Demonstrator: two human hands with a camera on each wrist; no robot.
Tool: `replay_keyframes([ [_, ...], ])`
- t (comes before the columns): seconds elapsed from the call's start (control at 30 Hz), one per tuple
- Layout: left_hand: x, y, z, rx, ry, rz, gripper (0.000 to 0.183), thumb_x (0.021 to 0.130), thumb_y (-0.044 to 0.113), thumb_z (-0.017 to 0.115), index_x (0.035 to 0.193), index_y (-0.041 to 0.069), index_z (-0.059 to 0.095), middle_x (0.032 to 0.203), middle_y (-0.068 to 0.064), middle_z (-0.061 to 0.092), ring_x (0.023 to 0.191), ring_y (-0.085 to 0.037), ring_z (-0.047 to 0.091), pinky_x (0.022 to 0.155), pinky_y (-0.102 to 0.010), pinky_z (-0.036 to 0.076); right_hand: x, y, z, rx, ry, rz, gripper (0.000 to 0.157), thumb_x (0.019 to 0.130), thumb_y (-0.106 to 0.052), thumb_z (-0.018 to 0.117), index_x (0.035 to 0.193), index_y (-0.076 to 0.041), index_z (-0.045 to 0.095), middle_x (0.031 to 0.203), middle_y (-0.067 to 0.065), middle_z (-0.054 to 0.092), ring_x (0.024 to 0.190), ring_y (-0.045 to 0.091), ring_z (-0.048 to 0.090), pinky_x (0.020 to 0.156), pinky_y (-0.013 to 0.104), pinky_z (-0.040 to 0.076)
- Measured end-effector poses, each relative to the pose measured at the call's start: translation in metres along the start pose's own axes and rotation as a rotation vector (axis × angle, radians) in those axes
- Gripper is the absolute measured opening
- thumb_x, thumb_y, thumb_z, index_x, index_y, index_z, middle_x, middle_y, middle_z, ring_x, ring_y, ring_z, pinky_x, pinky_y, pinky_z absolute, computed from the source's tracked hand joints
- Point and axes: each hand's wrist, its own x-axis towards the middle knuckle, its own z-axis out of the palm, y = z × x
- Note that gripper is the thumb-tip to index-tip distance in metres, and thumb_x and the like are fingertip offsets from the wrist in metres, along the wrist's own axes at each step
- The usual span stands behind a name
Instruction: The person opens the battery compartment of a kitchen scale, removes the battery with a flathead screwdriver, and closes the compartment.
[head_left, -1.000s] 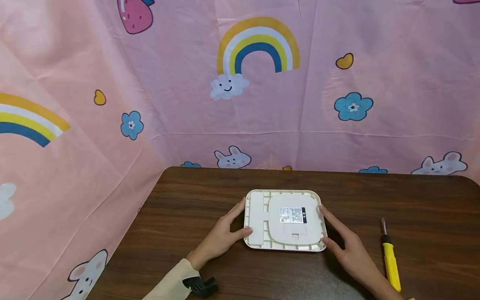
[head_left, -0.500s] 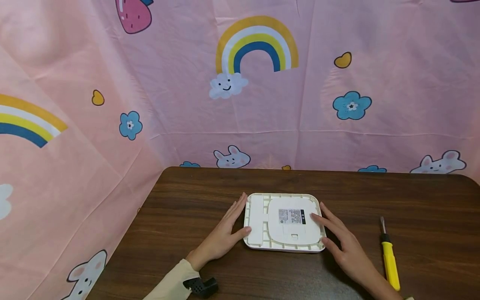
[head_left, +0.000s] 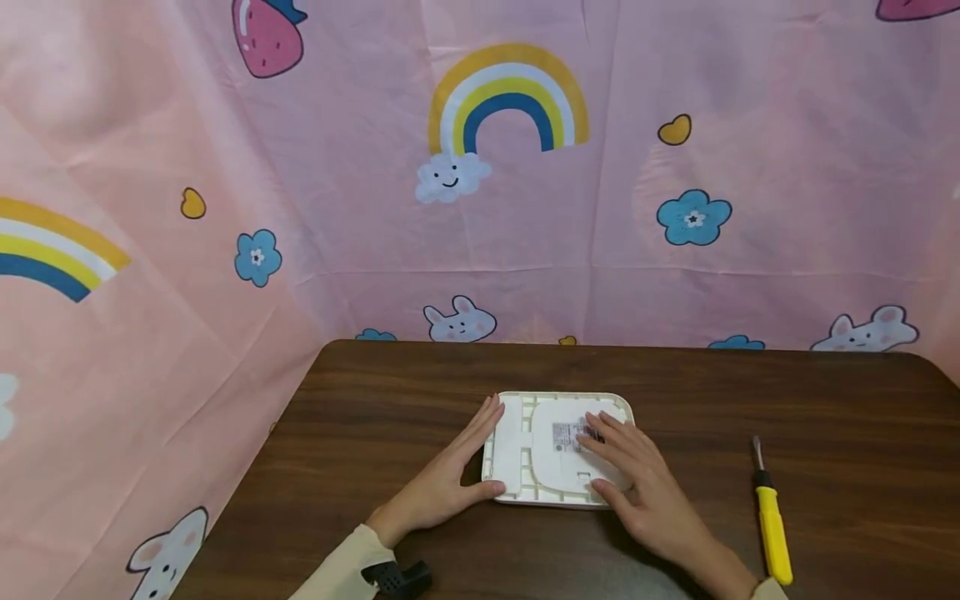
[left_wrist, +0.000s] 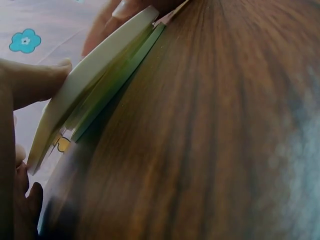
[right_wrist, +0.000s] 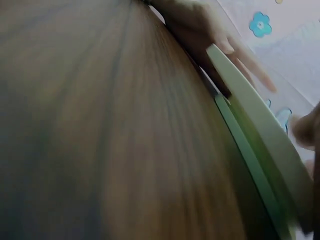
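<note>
A flat white kitchen scale [head_left: 513,442] lies underside up on the table, its ribbed rim and printed label [head_left: 565,437] showing. Along its left edge rests my left hand [head_left: 444,482], fingers straight and thumb at the near left corner. My right hand [head_left: 651,492] spreads over the scale's right part, with fingertips over the label and the thumb by the near edge; it hides the right rim. The left wrist view shows the white shell [left_wrist: 100,65] from the side, above a thin green plate [left_wrist: 127,75]. From the other side, the right wrist view shows the same green layer [right_wrist: 245,145].
A yellow-handled screwdriver [head_left: 775,533] lies to the right of my right hand, tip pointing away. Behind the dark wooden table [head_left: 375,408] hangs a pink cloth [head_left: 637,50] printed with rainbows and rabbits. A black wrist camera [head_left: 401,579] sits on my left sleeve.
My right hand has left the scale's right edge and moved left over its back. My left hand keeps to the left edge. The screwdriver stays on the table.
</note>
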Motion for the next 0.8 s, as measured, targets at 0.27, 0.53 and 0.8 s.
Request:
replay_keyframes([
  [0.27, -0.001, -0.001, 0.000, 0.004, 0.015, -0.013, 0.093, 0.101, 0.028, 0.073, 0.172, 0.025, 0.012, 0.180, 0.006, 0.001, 0.167, -0.012, -0.003, 0.127, -0.069, 0.018, 0.012, -0.008, 0.009, -0.121, -0.030, 0.017, 0.047, 0.089, -0.021, 0.083, 0.134, -0.028, 0.075, 0.154, 0.001, 0.061, 0.146, 0.029, 0.049, 0.121, 0.049, 0.027],
  [0.53, -0.001, -0.005, -0.001, 0.022, 0.017, 0.021, 0.094, 0.100, 0.031, 0.075, 0.172, 0.024, 0.015, 0.180, 0.004, 0.006, 0.167, -0.020, 0.000, 0.126, -0.070, 0.019, 0.019, -0.015, -0.001, -0.228, -0.045, -0.024, 0.043, 0.087, -0.023, 0.086, 0.129, -0.027, 0.078, 0.147, 0.001, 0.067, 0.136, 0.030, 0.060, 0.102, 0.065, 0.047],
  [0.8, -0.001, -0.004, -0.001, 0.035, 0.009, 0.028, 0.090, 0.101, 0.032, 0.073, 0.172, 0.024, 0.017, 0.180, 0.004, 0.009, 0.168, -0.026, 0.001, 0.124, -0.071, 0.023, 0.024, -0.018, -0.006, -0.320, -0.087, -0.057, 0.048, 0.086, -0.027, 0.087, 0.132, -0.030, 0.077, 0.144, 0.001, 0.068, 0.128, 0.026, 0.064, 0.097, 0.060, 0.051],
])
